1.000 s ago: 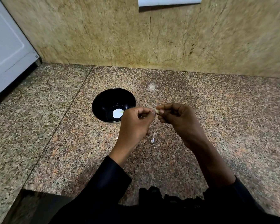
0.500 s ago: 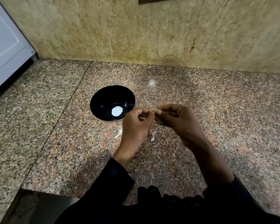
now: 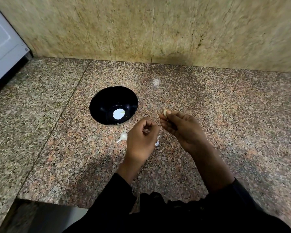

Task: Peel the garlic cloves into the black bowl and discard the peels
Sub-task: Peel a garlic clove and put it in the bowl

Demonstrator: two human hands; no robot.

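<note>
A garlic clove is pinched at the fingertips of the right hand, raised just above the desk and a little to the right of the black bowl. It is held up and out at the very tips, most likely so that its skin can be reached by the other hand and so that the short drop into the bowl is kept easy. The right fingers are curled round the clove, with the wrist bent and the forearm running back toward the body in a dark sleeve.

The left hand is set just beside the right one, the two nearly touching, with its fingers curled inward into a loose fist. Whether a scrap of peel is pinched inside it cannot be told, since the fingertips are turned away and shadowed. A small white piece of peel is seen on the desk at the edge of that hand, and it is judged that peels are being let fall there for later discarding.

Another clove, unpeeled with its tail pointing left, lies on the desk just in front of the bowl, kept within easy reach. In the bowl, only a bright white patch is seen at the bottom; what it is cannot be told
</note>
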